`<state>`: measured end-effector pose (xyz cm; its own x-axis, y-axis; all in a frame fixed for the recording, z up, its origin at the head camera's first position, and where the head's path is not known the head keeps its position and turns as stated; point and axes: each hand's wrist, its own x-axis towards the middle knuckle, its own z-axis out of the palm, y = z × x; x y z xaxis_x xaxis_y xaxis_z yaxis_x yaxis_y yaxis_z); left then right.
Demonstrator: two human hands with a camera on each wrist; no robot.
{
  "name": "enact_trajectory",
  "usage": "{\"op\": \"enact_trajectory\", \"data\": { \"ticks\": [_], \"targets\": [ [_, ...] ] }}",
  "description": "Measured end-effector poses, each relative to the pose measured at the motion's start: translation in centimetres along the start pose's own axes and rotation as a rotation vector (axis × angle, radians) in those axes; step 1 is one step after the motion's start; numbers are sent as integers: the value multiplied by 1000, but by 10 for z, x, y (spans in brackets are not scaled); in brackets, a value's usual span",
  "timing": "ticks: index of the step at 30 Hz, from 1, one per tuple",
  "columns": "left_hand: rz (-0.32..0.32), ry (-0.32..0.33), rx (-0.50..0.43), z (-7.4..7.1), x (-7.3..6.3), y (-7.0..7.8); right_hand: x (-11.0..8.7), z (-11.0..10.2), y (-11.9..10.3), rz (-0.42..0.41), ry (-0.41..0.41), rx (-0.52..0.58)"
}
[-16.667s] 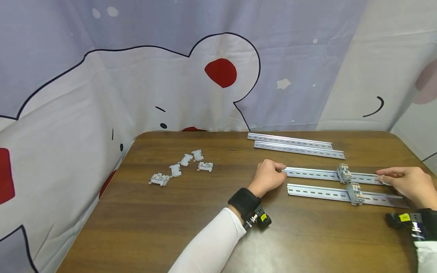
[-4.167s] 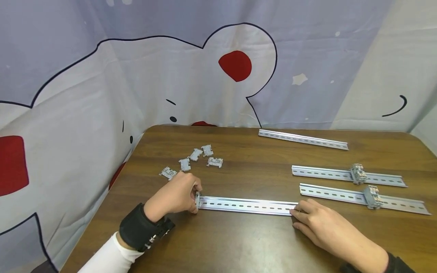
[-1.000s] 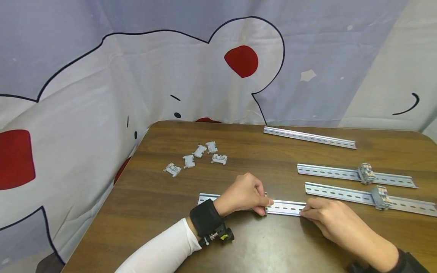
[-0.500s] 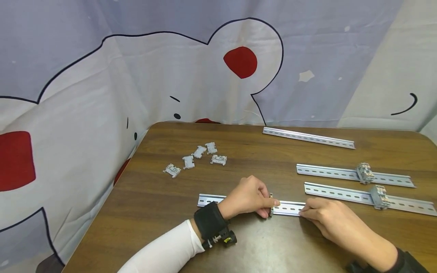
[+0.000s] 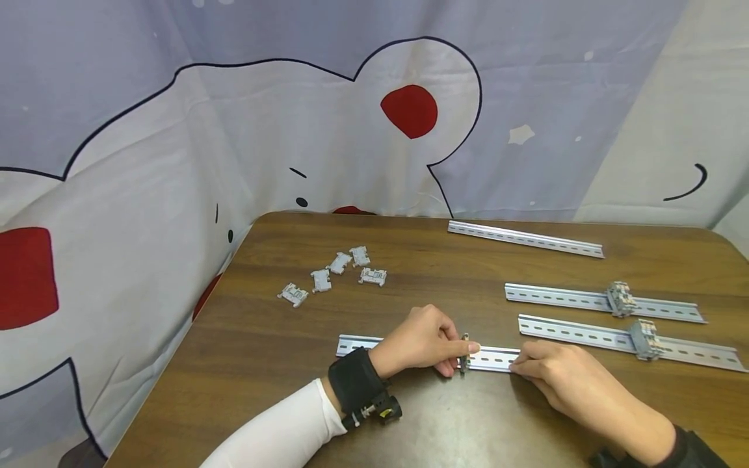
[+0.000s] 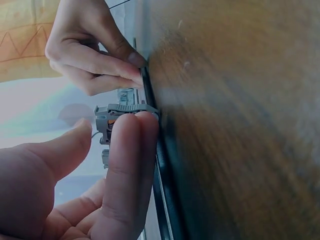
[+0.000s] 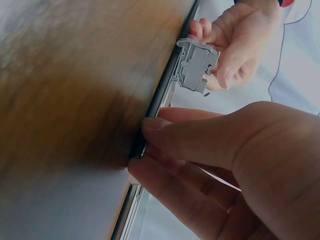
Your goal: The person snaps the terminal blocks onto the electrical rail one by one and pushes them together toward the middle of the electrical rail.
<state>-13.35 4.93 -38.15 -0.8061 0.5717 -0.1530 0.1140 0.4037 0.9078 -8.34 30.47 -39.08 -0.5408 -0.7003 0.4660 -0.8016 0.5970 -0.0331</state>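
In the head view, a slotted metal DIN rail [image 5: 493, 359] lies near the front of the table. Upright across it stands a thin grey terminal block [image 5: 465, 354], its broad side plain in the right wrist view. My left hand [image 5: 422, 339] is at this block: index and middle fingers extend straight against its side, while the thumb reaches over its top with a small gap visible in the left wrist view. My right hand [image 5: 564, 374] pinches the rail's right end between thumb and fingers; the rail's dark edge [image 7: 162, 85] runs out of that pinch.
Several loose terminal blocks [image 5: 321, 281] lie at the back left. To the right are two rails [image 5: 556, 296], each bearing a grey cluster of terminal blocks [image 5: 645, 339]. One bare rail [image 5: 523, 238] lies by the table's back edge, before a printed cloth [image 5: 292, 130].
One of the back rails came to the front. My left hand slid the terminal block from its left end rightward past the middle; in the last half second the block barely moved. My right hand stayed at the rail's end.
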Motion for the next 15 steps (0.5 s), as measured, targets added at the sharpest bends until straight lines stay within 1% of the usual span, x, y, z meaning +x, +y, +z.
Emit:
{"op": "enact_trajectory", "data": {
  "ticks": [4, 7, 11, 13, 15],
  "targets": [
    [-8, 1, 7, -1, 0, 1, -1, 0, 0, -1, 2, -10],
    [-10, 11, 19, -7, 0, 2, -1, 0, 0, -2, 4, -15],
    [-1, 43, 28, -22, 3, 0, 0, 0, 0, -4, 1, -7],
    [8, 76, 27, -31, 4, -1, 0, 0, 0, -5, 2, -6],
    [16, 117, 46, -42, 5, 0, 1, 0, 0, -5, 5, -8]
  ]
}}
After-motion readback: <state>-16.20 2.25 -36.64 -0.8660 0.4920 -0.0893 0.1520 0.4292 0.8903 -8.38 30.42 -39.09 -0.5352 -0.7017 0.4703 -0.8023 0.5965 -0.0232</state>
